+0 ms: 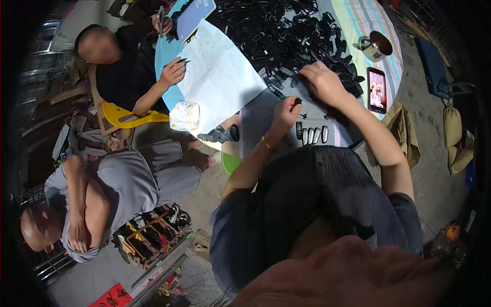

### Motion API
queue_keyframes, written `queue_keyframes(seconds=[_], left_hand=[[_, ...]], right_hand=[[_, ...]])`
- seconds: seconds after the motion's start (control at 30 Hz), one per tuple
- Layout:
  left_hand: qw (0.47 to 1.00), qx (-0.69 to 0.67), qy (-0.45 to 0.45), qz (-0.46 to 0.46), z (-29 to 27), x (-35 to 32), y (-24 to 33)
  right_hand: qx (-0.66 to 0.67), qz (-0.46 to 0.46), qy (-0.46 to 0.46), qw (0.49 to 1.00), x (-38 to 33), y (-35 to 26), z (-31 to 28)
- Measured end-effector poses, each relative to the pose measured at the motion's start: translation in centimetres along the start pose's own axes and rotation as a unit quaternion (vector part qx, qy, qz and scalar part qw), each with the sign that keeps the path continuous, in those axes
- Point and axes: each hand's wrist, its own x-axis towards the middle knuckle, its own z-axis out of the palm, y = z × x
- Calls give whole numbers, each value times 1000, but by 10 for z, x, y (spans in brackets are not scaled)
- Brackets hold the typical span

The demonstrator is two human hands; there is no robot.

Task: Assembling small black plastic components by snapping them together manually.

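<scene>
My left hand [286, 113] pinches a small black part [297, 101] above the grey mat [255, 123]. My right hand [321, 81] reaches into the big heap of small black parts [281, 30], fingers curled down among them; whether it grips one is hidden. A short row of finished black-and-white pieces [312, 135] lies on the mat just in front of my left hand. Both forearms come up from my lap.
A phone with a lit screen [377, 90] and a metal cup [377, 46] sit at the right on the striped cloth [358, 20]. A person in black [128, 66] writes on white paper [220, 77]. Another person in grey [117, 184] sits at left, arms folded.
</scene>
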Motion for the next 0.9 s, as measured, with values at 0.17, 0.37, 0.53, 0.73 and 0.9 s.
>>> queue_keyframes(seconds=[0.17,0.37,0.53,0.73,0.9], left_hand=[[954,-214,-64,-200,-2,-9,6],[907,-325,-118,-241,-3,-5,18],[881,-399,-66,-245,-11,-3,27],[885,-431,-32,-175,-12,2,65],[891,-418,-9,-177,-9,2,67]], right_hand=[[-198,4,-130,972,-7,53,51],[-270,-9,-189,944,-2,57,62],[-41,105,36,993,-4,30,31],[557,275,125,774,-36,-23,9],[351,192,135,907,-61,-42,7]])
